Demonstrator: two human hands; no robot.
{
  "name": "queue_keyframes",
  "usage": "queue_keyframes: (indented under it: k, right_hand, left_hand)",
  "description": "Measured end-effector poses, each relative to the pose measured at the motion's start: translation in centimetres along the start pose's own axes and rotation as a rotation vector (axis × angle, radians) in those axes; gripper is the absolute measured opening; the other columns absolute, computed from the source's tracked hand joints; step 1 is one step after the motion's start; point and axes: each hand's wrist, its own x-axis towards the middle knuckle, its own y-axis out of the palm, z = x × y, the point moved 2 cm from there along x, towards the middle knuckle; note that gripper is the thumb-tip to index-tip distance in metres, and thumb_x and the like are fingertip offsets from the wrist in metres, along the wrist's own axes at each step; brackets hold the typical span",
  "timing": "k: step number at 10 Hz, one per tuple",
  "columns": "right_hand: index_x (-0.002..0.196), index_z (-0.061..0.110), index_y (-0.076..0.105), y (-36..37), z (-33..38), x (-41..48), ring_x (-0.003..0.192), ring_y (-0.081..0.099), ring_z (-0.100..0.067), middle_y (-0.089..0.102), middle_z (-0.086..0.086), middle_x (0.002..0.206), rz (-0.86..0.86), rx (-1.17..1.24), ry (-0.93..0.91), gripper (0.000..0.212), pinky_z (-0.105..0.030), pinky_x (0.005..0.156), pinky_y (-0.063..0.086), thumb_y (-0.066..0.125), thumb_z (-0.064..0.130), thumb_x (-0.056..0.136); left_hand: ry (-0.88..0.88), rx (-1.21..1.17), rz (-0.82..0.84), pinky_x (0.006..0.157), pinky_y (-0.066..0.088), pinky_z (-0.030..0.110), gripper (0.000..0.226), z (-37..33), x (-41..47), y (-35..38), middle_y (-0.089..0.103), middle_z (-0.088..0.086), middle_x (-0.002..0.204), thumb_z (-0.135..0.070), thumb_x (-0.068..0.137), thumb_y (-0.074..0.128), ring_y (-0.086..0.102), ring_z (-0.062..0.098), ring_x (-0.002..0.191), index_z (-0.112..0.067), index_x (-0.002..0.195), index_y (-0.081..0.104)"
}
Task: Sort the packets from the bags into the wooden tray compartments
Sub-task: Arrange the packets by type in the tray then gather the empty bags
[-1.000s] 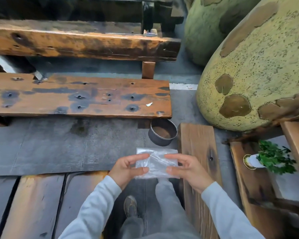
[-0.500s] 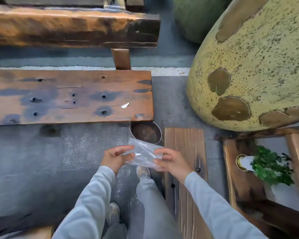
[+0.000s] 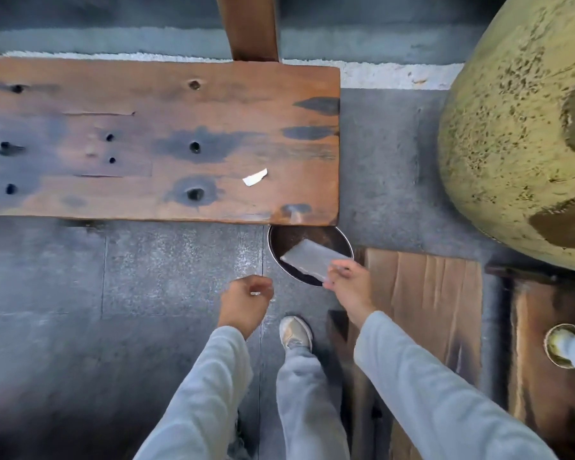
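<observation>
**Hands above a round metal tin (image 3: 270,250), one holding a clear plastic bag (image 3: 312,260)**

View from the wearer's head, looking straight down. Nearest, two grey sleeves reach forward, with a grey trouser leg and a pale shoe (image 3: 295,332) between them on dark stone floor. The left hand (image 3: 246,300) hangs with its fingers loosely curled, gripping nothing visible. The right hand (image 3: 346,283) pinches one end of the clear plastic bag, which slants out over the tin's open mouth. The bag looks flat and empty, so it is probably held there to be dropped in as rubbish. The tin stands on the floor, partly tucked under the end of a worn wooden bench (image 3: 160,141). A white scrap (image 3: 255,177) lies on the bench. At far right bulges a mottled yellow boulder shape (image 3: 512,144). No wooden tray is in view.
</observation>
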Motion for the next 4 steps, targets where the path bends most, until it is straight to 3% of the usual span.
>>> queue_keyframes:
  k: [1,2,3,4]
  right_hand:
    - [0.109,0.014,0.069,2.7,-2.2,5.3,0.056,0.072,-0.005,0.068,0.006,0.087,-0.004,-0.066,0.039,0.015,-0.051,0.09,0.06,0.066,0.011,0.094]
    - [0.14,0.03,0.049,4.3,-3.9,8.3,0.097,0.073,-0.028,0.071,-0.006,0.111,0.047,-0.256,0.075,0.062,-0.051,0.098,0.056,0.069,0.047,0.084]
    - [0.154,0.027,0.033,4.6,-5.7,9.2,0.13,0.055,-0.04,0.062,-0.018,0.136,0.14,-0.642,0.044,0.073,-0.046,0.109,0.045,0.065,0.045,0.091]
    - [0.154,0.023,0.033,3.9,-6.5,7.5,0.129,0.055,-0.039,0.064,-0.021,0.134,0.154,-0.774,-0.009,0.066,-0.046,0.109,0.045,0.06,0.037,0.095]
  left_hand:
    - [0.0,0.089,-0.027,0.093,0.049,0.027,0.014,0.9,3.5,1.2,0.07,-0.01,0.085,-0.018,0.089,0.066,0.066,0.018,0.092,-0.028,0.093,0.076]
    - [0.006,0.132,-0.037,0.084,0.04,0.018,0.017,1.9,5.7,2.0,0.067,-0.018,0.079,-0.016,0.091,0.063,0.062,0.011,0.087,-0.027,0.096,0.076]
    - [0.013,0.211,-0.013,0.086,0.038,0.015,0.017,3.4,6.6,2.4,0.07,-0.013,0.085,-0.016,0.091,0.063,0.062,0.008,0.089,-0.022,0.099,0.077]
    - [0.0,0.256,-0.006,0.09,0.044,0.019,0.019,3.9,6.1,2.3,0.076,-0.004,0.098,-0.015,0.09,0.062,0.066,0.015,0.095,-0.022,0.101,0.077]
